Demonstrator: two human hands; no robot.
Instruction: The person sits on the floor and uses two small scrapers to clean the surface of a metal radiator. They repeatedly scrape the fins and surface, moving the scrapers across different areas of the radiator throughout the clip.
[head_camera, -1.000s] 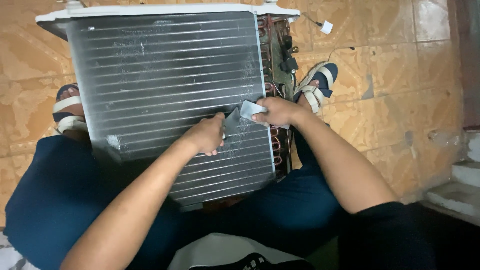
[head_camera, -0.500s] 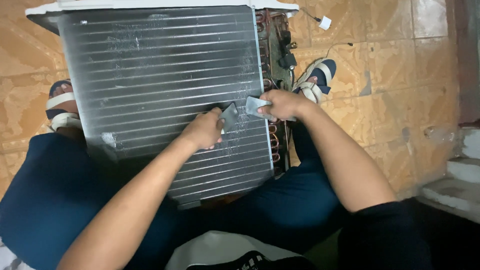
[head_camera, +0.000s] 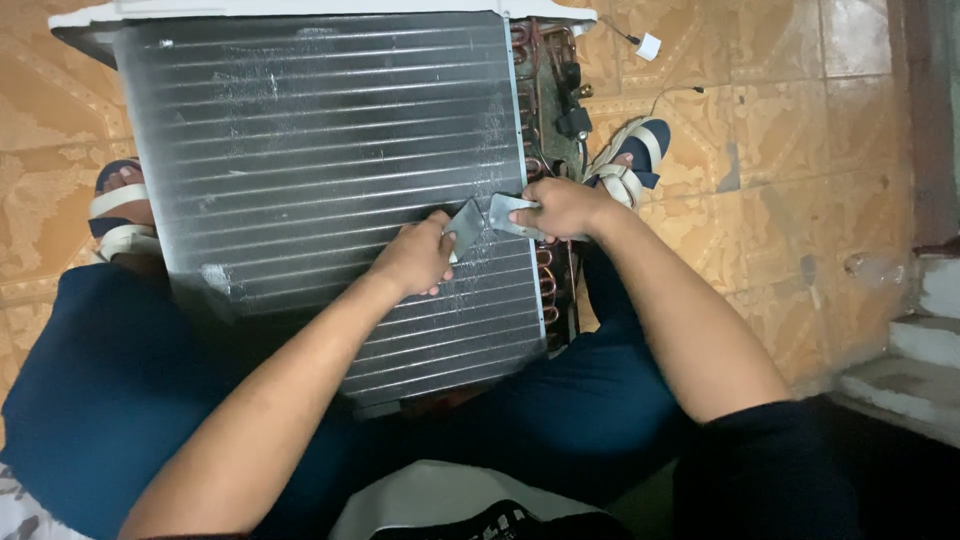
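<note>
Both hands' grip (head_camera: 415, 258) (head_camera: 562, 207), metal strip (head_camera: 490, 218) between

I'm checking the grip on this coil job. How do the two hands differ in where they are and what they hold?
The left hand lies over the finned coil face, pinching a small grey metal piece; the right hand sits at the coil's right edge, by the copper tube bends, pinching a second grey piece. The left piece tilts up on edge, the right one lies flatter. Both hands are bare, and the pieces meet between them.
</note>
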